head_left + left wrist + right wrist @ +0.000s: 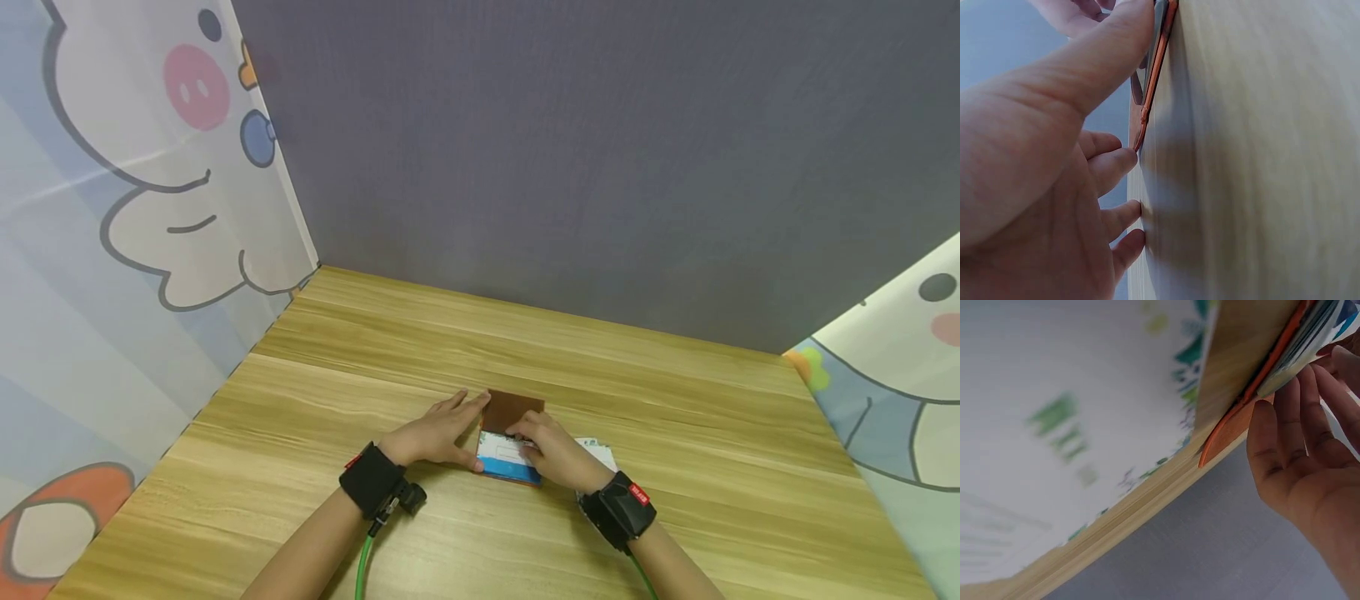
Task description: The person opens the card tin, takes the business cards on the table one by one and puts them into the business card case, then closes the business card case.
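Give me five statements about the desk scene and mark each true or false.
1. The left hand touches the brown cover. True.
2. The right hand is far from the cover. False: the right hand is over it, at the white-and-blue sheet.
3. White papers lie to the cover's right. True.
4. The table is black. False: the table has yellowish wood grain.
5. Both wrists wear black devices. True.

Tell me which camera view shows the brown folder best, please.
The head view: the brown folder appears broadly from above, though partly hidden. The left wrist view shows mainly its edge; the right wrist view, an edge and corner.
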The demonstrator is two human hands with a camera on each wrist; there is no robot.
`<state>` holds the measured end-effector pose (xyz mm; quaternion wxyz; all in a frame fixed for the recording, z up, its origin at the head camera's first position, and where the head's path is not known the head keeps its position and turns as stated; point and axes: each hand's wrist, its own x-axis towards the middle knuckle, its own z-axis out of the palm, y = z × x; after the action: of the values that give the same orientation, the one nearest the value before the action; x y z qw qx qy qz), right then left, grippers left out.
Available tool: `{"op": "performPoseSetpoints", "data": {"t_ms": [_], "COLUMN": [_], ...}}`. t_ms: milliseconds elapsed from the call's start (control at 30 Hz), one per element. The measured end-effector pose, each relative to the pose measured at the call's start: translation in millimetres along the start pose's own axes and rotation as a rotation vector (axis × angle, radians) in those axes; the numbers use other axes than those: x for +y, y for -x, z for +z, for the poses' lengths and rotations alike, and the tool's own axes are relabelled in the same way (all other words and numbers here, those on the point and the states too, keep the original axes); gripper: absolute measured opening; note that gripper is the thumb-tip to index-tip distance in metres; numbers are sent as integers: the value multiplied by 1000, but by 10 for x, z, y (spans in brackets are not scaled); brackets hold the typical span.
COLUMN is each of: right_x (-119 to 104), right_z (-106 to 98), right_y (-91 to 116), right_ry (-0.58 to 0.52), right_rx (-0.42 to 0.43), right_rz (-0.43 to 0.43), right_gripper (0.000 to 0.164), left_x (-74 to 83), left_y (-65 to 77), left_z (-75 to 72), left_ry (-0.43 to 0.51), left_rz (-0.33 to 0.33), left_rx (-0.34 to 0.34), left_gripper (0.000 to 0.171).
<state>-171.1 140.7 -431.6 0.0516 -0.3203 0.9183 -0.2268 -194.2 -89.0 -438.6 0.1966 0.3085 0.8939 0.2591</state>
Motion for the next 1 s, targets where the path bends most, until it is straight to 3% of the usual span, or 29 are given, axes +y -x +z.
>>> {"op": "performPoseSetpoints", "data": {"t_ms": [400, 700, 1000], "right_x": [78, 187, 263], "right_z": [-89, -138, -169], "right_y": [221, 413, 589], "right_ry": [-57, -20, 2], "right_rx": [75, 113, 145], "right_rz": [97, 132, 224], "right_gripper": [32, 36, 38], "left_x": [6, 0, 0], "left_y": [6, 14, 16], "left_z": [3, 1, -3], "left_ry": [3, 12, 18], "left_rz": [-9, -5, 1], "left_rx": [1, 2, 4], "left_gripper": [100, 101, 101]}}
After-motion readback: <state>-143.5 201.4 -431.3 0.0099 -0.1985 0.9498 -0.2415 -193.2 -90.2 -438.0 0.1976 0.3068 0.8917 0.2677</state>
